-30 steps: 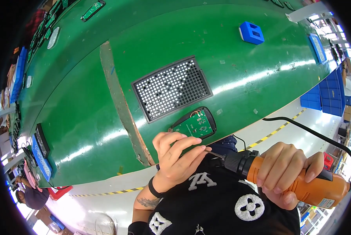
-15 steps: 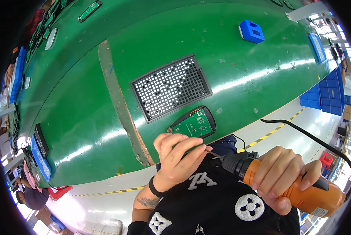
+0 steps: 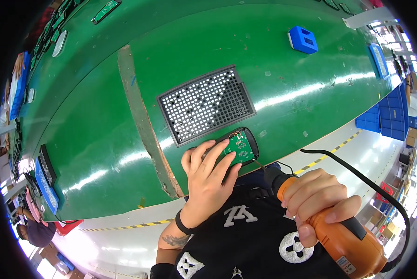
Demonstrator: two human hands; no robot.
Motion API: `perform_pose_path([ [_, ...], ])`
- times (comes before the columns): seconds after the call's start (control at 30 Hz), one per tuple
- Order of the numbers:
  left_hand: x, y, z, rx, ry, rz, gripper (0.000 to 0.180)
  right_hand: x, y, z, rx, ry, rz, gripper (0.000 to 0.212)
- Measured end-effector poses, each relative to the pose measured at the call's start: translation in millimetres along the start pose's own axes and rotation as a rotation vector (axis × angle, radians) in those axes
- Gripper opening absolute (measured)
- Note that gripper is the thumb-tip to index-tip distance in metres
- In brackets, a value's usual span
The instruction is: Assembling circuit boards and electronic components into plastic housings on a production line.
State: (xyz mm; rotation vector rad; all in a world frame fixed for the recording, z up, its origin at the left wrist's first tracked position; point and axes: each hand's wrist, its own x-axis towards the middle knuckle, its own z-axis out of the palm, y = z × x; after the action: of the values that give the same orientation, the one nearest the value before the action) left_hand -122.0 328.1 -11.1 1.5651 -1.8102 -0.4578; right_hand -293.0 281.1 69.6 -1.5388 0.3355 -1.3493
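My left hand [image 3: 207,174] lies over the left part of a black plastic housing [image 3: 257,148] with a green circuit board [image 3: 238,148] inside. Its fingers are spread, with fingertips resting on the board and the housing; the palm side is hidden. Thin wires show at the board's upper edge. In my right hand [image 3: 317,197] is an orange corded electric screwdriver [image 3: 345,244], fingers wrapped round its body. The screwdriver's bit points up and left, its tip at the lower right corner of the housing; whether it touches a screw cannot be made out.
Just beyond the housing sits a black perforated screw tray [image 3: 207,106] with white and dark holes. A blue block [image 3: 304,40] stands farther right on the green table [image 3: 97,153]. The screwdriver's black cable [image 3: 366,174] arcs at the right. Blue crates [image 3: 392,111] stand beyond the table edge.
My left hand has moved from the near edge of the housing onto the board, its fingers spreading. My right hand has brought the screwdriver left, its bit now at the housing's corner.
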Motion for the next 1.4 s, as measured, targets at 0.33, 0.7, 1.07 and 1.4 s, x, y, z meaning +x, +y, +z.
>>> perform_pose_path([
  [0.33,1,-1,0,-0.022,-0.002,0.002,0.028,3,2,-2,-0.022,-0.025,0.032,0.038],
  [0.7,2,1,2,-0.059,0.043,-0.033,0.028,19,9,0,-0.075,-0.192,0.034,0.036],
  [1.07,4,3,1,-0.068,0.09,-0.002,0.027,24,17,-4,-0.053,-0.195,0.063,0.037],
  [1.4,-2,5,-7,-0.039,0.097,-0.067,0.028,109,67,-11,0.061,-0.06,0.111,0.031],
])
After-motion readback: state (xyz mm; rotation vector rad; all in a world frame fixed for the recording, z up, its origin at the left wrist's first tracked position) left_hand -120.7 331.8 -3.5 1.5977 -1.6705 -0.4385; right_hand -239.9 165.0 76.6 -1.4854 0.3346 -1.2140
